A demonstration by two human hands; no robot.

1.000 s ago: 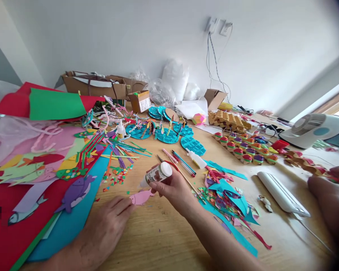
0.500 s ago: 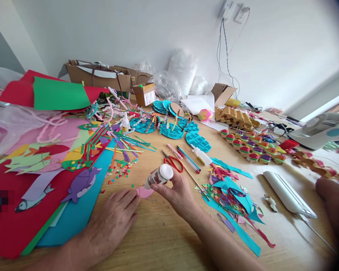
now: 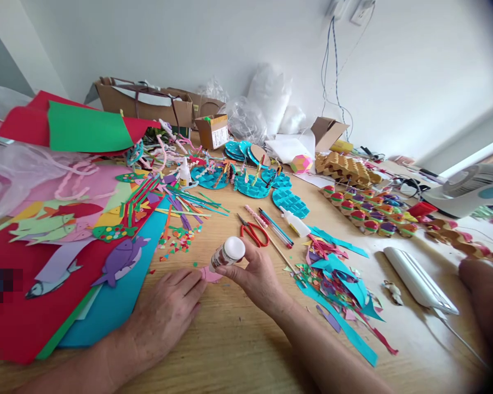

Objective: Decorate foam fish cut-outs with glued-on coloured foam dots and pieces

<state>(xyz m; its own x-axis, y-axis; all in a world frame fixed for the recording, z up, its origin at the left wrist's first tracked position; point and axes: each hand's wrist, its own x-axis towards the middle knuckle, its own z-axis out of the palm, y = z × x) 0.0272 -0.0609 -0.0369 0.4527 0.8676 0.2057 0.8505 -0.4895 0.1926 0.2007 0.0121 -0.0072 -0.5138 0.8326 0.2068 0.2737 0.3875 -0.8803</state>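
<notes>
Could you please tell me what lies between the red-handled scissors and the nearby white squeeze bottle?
The head view shows several slim pens and part of a wooden stick between the scissors and the squeeze bottle.

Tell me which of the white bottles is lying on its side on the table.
The glue bottle beside the pens. The back bottle stands upright, and the capped bottle is held tilted in the right hand.

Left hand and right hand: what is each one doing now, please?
Left hand: fingers on the pink paper.
Right hand: closed around the white bottle.
</notes>
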